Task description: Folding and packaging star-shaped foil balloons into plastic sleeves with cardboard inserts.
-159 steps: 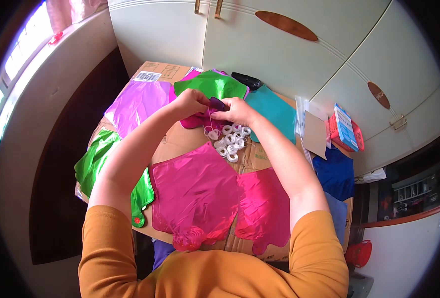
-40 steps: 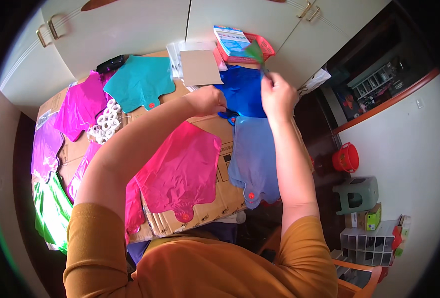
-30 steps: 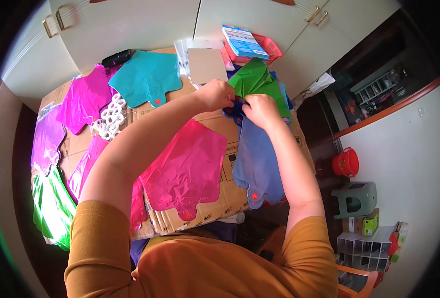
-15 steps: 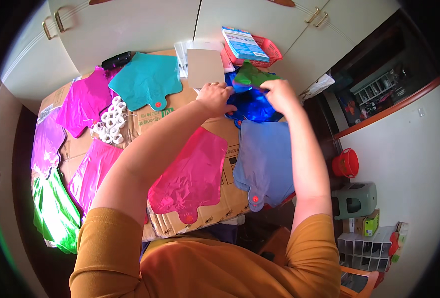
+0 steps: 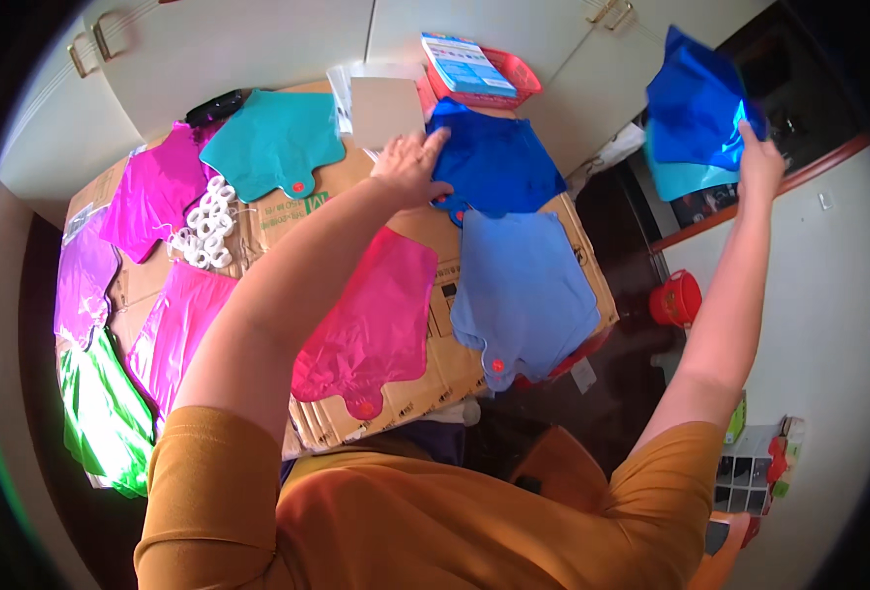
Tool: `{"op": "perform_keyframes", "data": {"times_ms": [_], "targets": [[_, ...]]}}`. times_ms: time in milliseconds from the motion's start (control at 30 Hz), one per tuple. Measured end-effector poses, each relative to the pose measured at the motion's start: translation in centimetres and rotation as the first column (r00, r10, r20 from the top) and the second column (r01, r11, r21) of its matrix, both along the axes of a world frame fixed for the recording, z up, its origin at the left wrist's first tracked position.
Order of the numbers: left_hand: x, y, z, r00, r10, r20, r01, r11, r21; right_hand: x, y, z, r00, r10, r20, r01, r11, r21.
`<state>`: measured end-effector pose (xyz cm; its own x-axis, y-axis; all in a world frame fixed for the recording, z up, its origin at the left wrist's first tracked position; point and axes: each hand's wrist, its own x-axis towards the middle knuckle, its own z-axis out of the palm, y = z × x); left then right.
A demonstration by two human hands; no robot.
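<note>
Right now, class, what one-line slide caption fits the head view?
Right hand holding glossy blue angular foil aloft, left hand at the edge of a flat dark-blue foil sheet on brown cardboard.

A blue-and-white packet [image 5: 466, 64] lies on a red basket [image 5: 522, 81] before pale cabinet doors [image 5: 258, 39], and a red bucket [image 5: 676, 300] stands by a white wall [image 5: 813, 295].

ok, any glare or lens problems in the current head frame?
Head view: glare bleaches part of the green sheet at lower left; head view: a bright highlight on the blue sheet held up at right; head view: fisheye bending toward the rim, corners black.
</note>
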<state>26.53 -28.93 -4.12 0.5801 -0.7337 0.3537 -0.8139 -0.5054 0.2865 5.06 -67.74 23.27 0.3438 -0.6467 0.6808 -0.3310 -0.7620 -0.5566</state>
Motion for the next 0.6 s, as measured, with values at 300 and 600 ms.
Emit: {"op": "perform_keyframes", "data": {"times_ms": [300, 600], "targets": [[-11.7, 2.7, 3.3, 0.521, -0.843, 0.133, 0.843, 0.484, -0.237, -9.3, 23.3, -14.9, 0.747, 0.419, -0.516, -0.616, 0.728, -0.301], [-18.0, 4.6, -1.3, 0.483, -0.863, 0.146, 0.875, 0.471, -0.108, -11.9, 27.1, -24.6, 0.618, 0.589, -0.520, -0.715, 0.697, -0.061]]}}
